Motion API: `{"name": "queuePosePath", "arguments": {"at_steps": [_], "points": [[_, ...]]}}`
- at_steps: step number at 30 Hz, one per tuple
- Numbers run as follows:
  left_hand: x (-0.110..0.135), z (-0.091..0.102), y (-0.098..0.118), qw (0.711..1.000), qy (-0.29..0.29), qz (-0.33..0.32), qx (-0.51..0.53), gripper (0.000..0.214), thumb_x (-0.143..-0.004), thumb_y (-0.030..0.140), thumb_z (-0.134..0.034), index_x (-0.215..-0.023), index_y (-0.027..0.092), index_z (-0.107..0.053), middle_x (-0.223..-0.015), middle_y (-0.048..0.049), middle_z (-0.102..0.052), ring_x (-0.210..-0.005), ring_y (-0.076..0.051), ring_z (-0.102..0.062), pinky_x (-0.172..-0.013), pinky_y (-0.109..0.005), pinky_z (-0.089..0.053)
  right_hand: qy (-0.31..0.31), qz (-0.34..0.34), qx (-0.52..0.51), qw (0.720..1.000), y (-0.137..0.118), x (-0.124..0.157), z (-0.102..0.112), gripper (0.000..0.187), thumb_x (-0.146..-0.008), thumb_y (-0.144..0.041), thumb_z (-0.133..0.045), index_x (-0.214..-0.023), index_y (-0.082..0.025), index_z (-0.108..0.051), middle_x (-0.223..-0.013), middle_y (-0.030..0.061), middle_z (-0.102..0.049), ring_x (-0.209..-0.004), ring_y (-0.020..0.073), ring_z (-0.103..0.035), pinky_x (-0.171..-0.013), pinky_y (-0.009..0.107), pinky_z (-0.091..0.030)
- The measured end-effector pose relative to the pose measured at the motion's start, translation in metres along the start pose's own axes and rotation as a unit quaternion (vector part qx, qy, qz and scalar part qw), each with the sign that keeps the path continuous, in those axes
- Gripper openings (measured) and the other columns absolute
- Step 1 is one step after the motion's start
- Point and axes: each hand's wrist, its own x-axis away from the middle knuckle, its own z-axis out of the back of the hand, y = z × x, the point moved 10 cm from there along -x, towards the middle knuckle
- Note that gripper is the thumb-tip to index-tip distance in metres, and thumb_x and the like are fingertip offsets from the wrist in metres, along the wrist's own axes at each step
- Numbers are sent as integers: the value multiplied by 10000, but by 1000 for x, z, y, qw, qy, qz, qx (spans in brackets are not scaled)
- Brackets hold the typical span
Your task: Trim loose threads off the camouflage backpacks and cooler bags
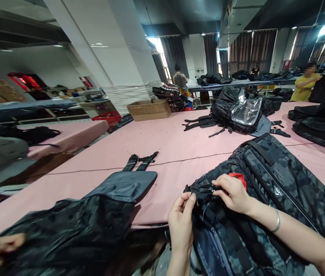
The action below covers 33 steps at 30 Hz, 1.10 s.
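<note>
A dark camouflage backpack point(280, 180) lies in front of me at the table's edge, with a red piece point(238, 180) showing behind my right wrist. My right hand point(232, 193) is closed in a pinch on a thin black strap point(206, 189) near the end of the bag. Just left of it, my left hand point(182, 216) has thumb and fingers pressed together at the same edge; what lies between them is too small to make out. A pale loose thread hangs below the fingers. The bag's open, grey-lined pocket point(212, 249) faces down at the table's front.
At left, a co-worker's hand point(0, 249) rests by another black bag point(79, 230) with a grey back panel. The pink table point(151, 134) carries a cardboard box point(149, 110), a backpack with shiny plastic point(237, 111) and more black bags point(320, 122). A person in yellow point(304, 84) stands at far right.
</note>
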Motion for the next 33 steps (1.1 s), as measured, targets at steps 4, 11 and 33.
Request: {"name": "queuePosePath", "arguments": {"at_steps": [4,11,33], "points": [[3,-3,0,1000,-9,-13,-23,271,-681,389,-663,-746,141,-576,-677,12,-525,-655,-97,-448,-631,-206,-372,-16,-3,17,1000,1,-1,-1,137,-867,-243,-492,-950,-155,-556,-836,65,-609,-760,155,-570,-654,258,-449],[2,-3,-2,1000,-10,-20,-17,256,-693,382,-655,-734,141,-575,-659,13,-527,-648,-96,-461,-629,-208,-384,1,-12,3,1000,2,0,3,149,-880,-261,-464,-936,-164,-561,-814,63,-613,-737,150,-564,-626,255,-429],[19,5,27,949,-44,-312,-21,81,-761,138,-590,-768,206,-634,-720,-8,-639,-785,-167,-605,-771,-343,-488,-200,-358,-471,781,22,30,-52,396,-628,-477,-716,-725,-127,-559,-630,-39,-512,-566,59,-417,-555,203,-331]]}}
